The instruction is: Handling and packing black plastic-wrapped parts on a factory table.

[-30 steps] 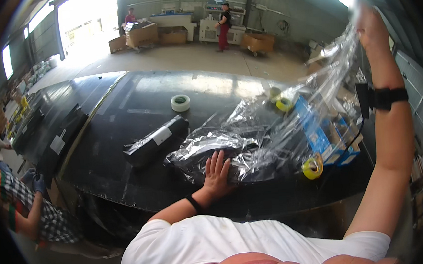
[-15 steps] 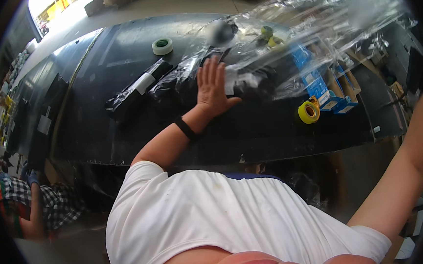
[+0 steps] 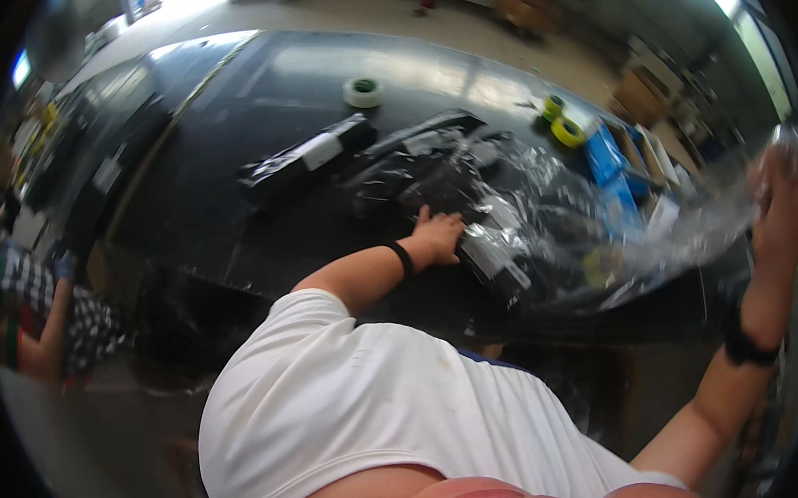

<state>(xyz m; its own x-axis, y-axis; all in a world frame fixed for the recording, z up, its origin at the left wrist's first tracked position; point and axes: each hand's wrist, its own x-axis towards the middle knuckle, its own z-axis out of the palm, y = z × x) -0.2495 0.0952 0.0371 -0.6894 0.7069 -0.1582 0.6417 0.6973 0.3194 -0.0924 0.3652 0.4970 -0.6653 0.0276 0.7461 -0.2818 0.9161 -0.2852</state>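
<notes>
My left hand (image 3: 437, 237) lies with its fingers apart against the near side of a black package (image 3: 497, 261) with a white label. Crumpled clear plastic film (image 3: 553, 201) covers part of this package and spreads to the right. At the far right, my right hand (image 3: 776, 178) is closed on the gathered end of the film, raised off the table. Behind my left hand lies a second long black piece (image 3: 433, 134), partly under film. A wrapped black package with a white label (image 3: 314, 153) sits to the left.
A dark table (image 3: 203, 226) spreads out ahead. On it are a white tape roll (image 3: 362, 91), a yellow tape roll (image 3: 567, 132) and blue boxes (image 3: 607, 156), partly behind film. At the left, another person in a checked garment (image 3: 95, 330) stands by more black pieces.
My right hand has come into view with the film, which now hangs lower and nearer on the right. My left hand has moved nearer to me, as has the labelled package. The view has turned.
</notes>
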